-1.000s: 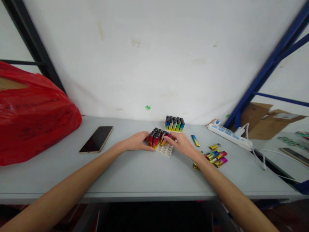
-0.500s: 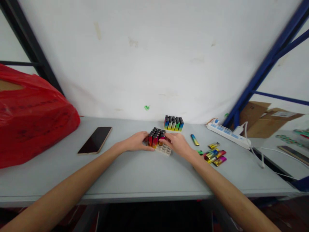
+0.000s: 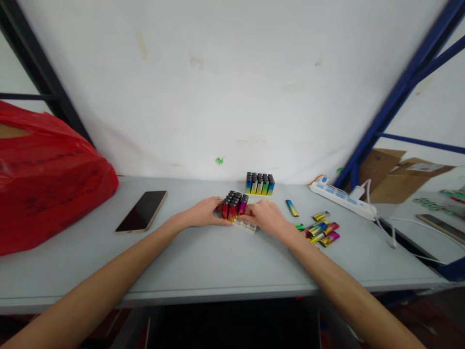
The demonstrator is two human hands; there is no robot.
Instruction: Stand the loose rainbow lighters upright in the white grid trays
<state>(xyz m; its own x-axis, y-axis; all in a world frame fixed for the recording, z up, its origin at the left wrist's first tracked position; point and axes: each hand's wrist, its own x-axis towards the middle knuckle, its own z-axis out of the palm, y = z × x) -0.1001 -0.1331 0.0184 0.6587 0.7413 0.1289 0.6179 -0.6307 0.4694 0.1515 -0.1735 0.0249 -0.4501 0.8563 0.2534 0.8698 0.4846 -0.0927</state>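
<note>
A pale tray with round holes [image 3: 247, 225] holds several upright red and purple lighters [image 3: 231, 206] with black tops, packed at its left side. My left hand [image 3: 205, 212] wraps the left end of this group, thumb along the front and fingers behind. At the right, my right hand [image 3: 267, 216] has its fingers curled together against a purple-pink lighter [image 3: 243, 205] standing in the tray. The right hand's fingertips are partly hidden, and it covers some of the tray's holes.
Behind stands a second tray of upright multicoloured lighters [image 3: 259, 184]. Loose lighters [image 3: 321, 233] lie at the right, with a single blue-yellow lighter [image 3: 291, 208] apart from them. A phone [image 3: 141, 212], a red plastic bag [image 3: 54, 179] and a white power strip [image 3: 343, 201] rest on the table.
My right hand has shifted slightly and its fingers have curled lower beside the purple-pink lighter, which now shows more fully. My left hand keeps its place. The camera view has moved slightly.
</note>
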